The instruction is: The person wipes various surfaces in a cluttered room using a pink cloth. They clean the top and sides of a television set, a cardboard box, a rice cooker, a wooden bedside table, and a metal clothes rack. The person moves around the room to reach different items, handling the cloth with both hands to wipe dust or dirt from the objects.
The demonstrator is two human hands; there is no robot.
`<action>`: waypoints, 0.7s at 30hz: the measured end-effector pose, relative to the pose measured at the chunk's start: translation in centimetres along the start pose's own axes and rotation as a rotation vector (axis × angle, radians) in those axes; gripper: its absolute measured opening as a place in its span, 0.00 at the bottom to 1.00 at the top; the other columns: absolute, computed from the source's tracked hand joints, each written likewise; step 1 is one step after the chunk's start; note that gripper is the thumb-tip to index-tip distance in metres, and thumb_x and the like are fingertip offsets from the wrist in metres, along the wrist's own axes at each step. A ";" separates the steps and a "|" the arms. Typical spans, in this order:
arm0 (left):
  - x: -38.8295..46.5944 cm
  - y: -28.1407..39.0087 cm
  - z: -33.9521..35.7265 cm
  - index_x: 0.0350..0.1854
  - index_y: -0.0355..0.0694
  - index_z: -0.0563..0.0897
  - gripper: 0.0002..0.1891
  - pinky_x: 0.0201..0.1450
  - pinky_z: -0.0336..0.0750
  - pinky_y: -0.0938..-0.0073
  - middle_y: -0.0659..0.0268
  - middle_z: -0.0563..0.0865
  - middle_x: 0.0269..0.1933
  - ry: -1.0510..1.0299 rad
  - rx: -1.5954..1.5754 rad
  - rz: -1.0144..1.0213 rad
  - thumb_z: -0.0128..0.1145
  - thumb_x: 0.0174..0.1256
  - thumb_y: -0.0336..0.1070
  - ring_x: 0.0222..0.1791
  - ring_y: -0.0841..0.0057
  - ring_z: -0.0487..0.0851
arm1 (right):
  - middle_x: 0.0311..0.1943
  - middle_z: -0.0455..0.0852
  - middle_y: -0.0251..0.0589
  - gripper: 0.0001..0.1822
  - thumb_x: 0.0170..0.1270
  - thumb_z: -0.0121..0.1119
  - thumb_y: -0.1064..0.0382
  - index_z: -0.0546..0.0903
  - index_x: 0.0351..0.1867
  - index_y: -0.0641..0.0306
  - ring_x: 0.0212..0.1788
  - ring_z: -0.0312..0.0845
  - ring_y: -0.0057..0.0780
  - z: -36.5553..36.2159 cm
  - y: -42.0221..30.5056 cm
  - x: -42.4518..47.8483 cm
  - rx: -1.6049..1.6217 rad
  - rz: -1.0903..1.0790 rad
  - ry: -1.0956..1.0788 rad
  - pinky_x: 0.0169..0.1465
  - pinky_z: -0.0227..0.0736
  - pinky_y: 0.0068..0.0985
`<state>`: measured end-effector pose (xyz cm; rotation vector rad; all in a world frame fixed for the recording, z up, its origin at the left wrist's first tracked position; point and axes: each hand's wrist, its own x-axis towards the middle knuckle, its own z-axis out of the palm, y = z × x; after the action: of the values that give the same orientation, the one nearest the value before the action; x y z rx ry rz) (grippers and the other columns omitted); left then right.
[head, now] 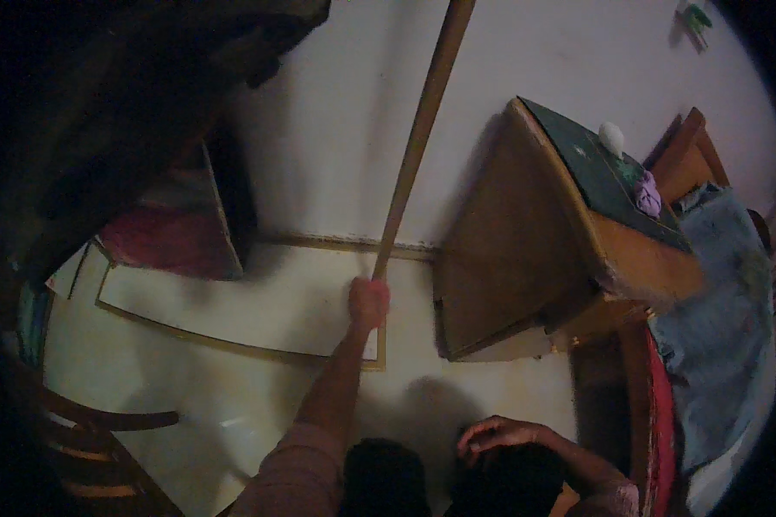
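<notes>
My left hand (368,302) is closed around the lower part of a long wooden pole (420,142), which slants up past the top edge of the picture. The arm is stretched out in front of me over the pale floor. Low and to the right, my right hand (495,436) rests with curled fingers by my dark-clothed knee; I cannot tell whether it holds anything. Beyond it stands a wooden desk or cabinet (517,258) with a dark green cover (575,148) on top, bearing a white rounded object (612,139) and a bundled purple cloth (648,194).
A wooden chair (103,420) stands at lower left. At upper left hangs large dark cloth (123,97), above a red cloth or panel (168,239). Blue-grey fabric (718,310) drapes at the right. A green object (695,22) is at the wall (543,52).
</notes>
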<state>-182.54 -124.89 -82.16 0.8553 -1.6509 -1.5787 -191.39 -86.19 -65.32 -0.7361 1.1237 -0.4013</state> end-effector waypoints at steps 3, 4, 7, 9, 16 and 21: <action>-3.4 -4.8 -2.1 0.46 0.38 0.79 0.11 0.43 0.80 0.65 0.62 0.87 0.40 0.071 -0.278 -0.152 0.57 0.68 0.39 0.39 0.69 0.86 | 0.53 0.82 0.44 0.17 0.71 0.59 0.60 0.77 0.58 0.64 0.52 0.84 0.37 -0.1 -2.4 1.8 0.214 -0.080 -0.133 0.53 0.82 0.37; -4.2 -4.5 -1.5 0.49 0.39 0.80 0.12 0.45 0.80 0.65 0.62 0.87 0.41 0.030 -0.437 -0.191 0.56 0.70 0.40 0.40 0.69 0.86 | 0.52 0.82 0.43 0.17 0.72 0.58 0.61 0.77 0.58 0.65 0.50 0.84 0.37 -0.8 -2.0 2.5 0.149 -0.109 -0.013 0.51 0.82 0.36; -6.0 2.0 -1.3 0.58 0.41 0.77 0.18 0.54 0.77 0.65 0.65 0.85 0.48 -0.203 -0.816 -0.297 0.51 0.74 0.46 0.48 0.72 0.84 | 0.58 0.80 0.42 0.23 0.70 0.61 0.57 0.74 0.62 0.64 0.56 0.79 0.29 -3.1 -3.3 5.7 0.166 -0.203 0.410 0.56 0.77 0.32; -8.1 6.6 -2.2 0.62 0.43 0.75 0.21 0.59 0.75 0.65 0.66 0.83 0.54 -0.316 -0.936 -0.316 0.48 0.76 0.50 0.54 0.73 0.81 | 0.59 0.78 0.41 0.27 0.70 0.61 0.57 0.70 0.67 0.63 0.56 0.78 0.29 -3.1 -8.0 8.4 0.076 -0.435 0.735 0.57 0.77 0.31; -11.7 20.9 -2.0 0.66 0.41 0.71 0.25 0.62 0.70 0.64 0.62 0.76 0.65 -0.208 -0.865 -0.029 0.45 0.76 0.53 0.64 0.72 0.74 | 0.57 0.79 0.41 0.27 0.69 0.61 0.58 0.70 0.66 0.66 0.56 0.76 0.27 -2.7 -20.6 11.6 -0.068 -0.784 0.937 0.58 0.73 0.29; -10.4 25.4 -6.3 0.64 0.37 0.73 0.24 0.61 0.71 0.63 0.59 0.79 0.61 0.158 -0.718 0.267 0.50 0.74 0.49 0.62 0.70 0.76 | 0.60 0.76 0.41 0.28 0.69 0.60 0.60 0.68 0.67 0.66 0.59 0.73 0.27 -0.2 -36.6 5.6 -0.132 -1.577 1.153 0.64 0.66 0.29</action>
<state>-171.53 -118.48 -56.98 0.3494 -0.9216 -1.6820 -186.86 -115.51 -43.17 -1.5004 1.3731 -2.3117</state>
